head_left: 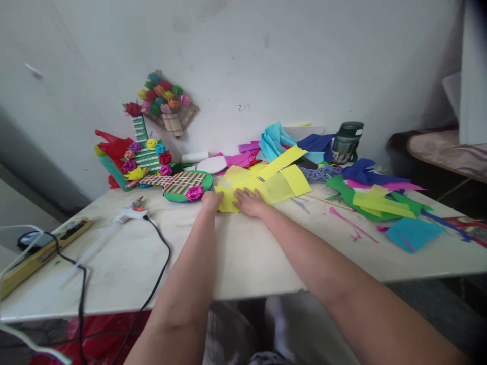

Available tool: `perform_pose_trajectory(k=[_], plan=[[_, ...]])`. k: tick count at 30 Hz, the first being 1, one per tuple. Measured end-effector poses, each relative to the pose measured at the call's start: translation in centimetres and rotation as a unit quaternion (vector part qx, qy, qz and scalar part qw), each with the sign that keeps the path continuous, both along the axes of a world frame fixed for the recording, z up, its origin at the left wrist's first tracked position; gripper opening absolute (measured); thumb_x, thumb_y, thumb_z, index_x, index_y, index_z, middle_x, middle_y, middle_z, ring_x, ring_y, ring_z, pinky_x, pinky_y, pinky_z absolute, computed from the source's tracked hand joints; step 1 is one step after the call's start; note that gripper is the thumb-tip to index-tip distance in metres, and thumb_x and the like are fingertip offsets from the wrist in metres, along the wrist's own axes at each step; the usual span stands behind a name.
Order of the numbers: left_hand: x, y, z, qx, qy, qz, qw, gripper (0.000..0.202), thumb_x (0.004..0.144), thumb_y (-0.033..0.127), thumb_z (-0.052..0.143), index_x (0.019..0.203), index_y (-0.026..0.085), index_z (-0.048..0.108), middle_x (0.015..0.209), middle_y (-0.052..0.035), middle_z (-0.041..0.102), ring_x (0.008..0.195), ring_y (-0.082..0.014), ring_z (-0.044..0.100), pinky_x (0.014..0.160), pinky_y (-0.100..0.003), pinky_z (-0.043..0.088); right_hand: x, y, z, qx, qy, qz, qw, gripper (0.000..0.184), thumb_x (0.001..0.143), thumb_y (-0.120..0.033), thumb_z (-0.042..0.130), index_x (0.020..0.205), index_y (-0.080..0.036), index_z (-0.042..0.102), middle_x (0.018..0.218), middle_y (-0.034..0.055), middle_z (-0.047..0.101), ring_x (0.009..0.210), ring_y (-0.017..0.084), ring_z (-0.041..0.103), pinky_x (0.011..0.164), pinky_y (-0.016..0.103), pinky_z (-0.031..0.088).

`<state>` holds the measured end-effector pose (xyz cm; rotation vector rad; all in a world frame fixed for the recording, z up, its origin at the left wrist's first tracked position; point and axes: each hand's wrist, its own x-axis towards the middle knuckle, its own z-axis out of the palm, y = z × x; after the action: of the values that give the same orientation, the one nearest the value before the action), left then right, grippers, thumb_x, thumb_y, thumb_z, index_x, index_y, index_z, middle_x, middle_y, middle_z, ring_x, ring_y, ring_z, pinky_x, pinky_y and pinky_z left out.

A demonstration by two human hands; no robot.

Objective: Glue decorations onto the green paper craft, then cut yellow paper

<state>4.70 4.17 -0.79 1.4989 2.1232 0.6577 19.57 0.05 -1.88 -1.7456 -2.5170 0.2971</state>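
Observation:
Both my arms reach forward over a pale table [243, 253] to a pile of yellow crepe paper sheets [266, 185]. My left hand [211, 201] is curled at the sheet's near left edge, its fingers closed on the paper. My right hand [249, 200] lies flat on the same yellow sheet with fingers spread. A green round craft piece with a pink paper rose [188, 187] sits just left of my left hand.
A hot glue gun [127, 215] with a black cord lies at the left. Paper-flower crafts [146, 154] lean on the wall. Loose coloured paper scraps [375, 200] cover the right side, behind them a dark green jar [346, 142]. A yellow power strip [41, 251] sits at far left.

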Motion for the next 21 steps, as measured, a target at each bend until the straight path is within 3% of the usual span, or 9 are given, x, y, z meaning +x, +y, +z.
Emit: perform_pose_trajectory(k=[5, 10, 16, 21], plan=[[-0.8, -1.5, 1.1, 0.033, 0.103, -0.032, 0.994, 0.032, 0.074, 0.038, 0.054, 0.092, 0.015, 0.068, 0.099, -0.0138, 0.067, 0.096, -0.0265, 0.062, 0.075, -0.031, 0.047, 0.0, 0.4, -0.4, 0.005, -0.004, 0.001, 1.0, 0.062, 0.09, -0.047, 0.013, 0.145, -0.019, 0.014, 0.152, -0.0003, 0.006, 0.139, 0.022, 0.002, 0.108, 0.051, 0.003], [-0.5, -3.0, 2.2, 0.07, 0.134, -0.028, 0.988, 0.029, 0.072, 0.037, 0.054, 0.086, 0.017, 0.068, 0.099, -0.0128, 0.067, 0.096, -0.028, 0.061, 0.078, -0.033, 0.047, 0.0, 0.4, -0.3, 0.001, -0.009, 0.003, 1.0, 0.06, 0.091, -0.047, 0.012, 0.145, -0.021, 0.014, 0.152, -0.0002, 0.006, 0.139, 0.022, 0.003, 0.108, 0.051, 0.003], [-0.8, -2.4, 1.7, 0.096, 0.076, -0.017, 0.992, 0.022, 0.068, 0.033, 0.056, 0.078, 0.015, 0.066, 0.086, -0.0114, 0.068, 0.087, -0.0259, 0.063, 0.072, -0.031, 0.047, 0.0, 0.6, -0.6, 0.008, -0.011, 0.008, 1.0, 0.061, 0.089, -0.051, 0.012, 0.145, -0.026, 0.014, 0.152, -0.0001, 0.005, 0.138, 0.023, 0.003, 0.107, 0.052, 0.003], [-0.9, -1.2, 0.3, 0.127, -0.048, -0.005, 0.991, 0.021, 0.064, 0.031, 0.059, 0.077, 0.014, 0.065, 0.074, -0.0086, 0.067, 0.071, -0.0216, 0.064, 0.06, -0.027, 0.047, 0.1, 0.7, -0.5, 0.004, -0.018, 0.012, 1.0, 0.058, 0.089, -0.05, 0.013, 0.144, -0.032, 0.014, 0.152, 0.0002, 0.005, 0.138, 0.025, 0.003, 0.106, 0.055, 0.004]])
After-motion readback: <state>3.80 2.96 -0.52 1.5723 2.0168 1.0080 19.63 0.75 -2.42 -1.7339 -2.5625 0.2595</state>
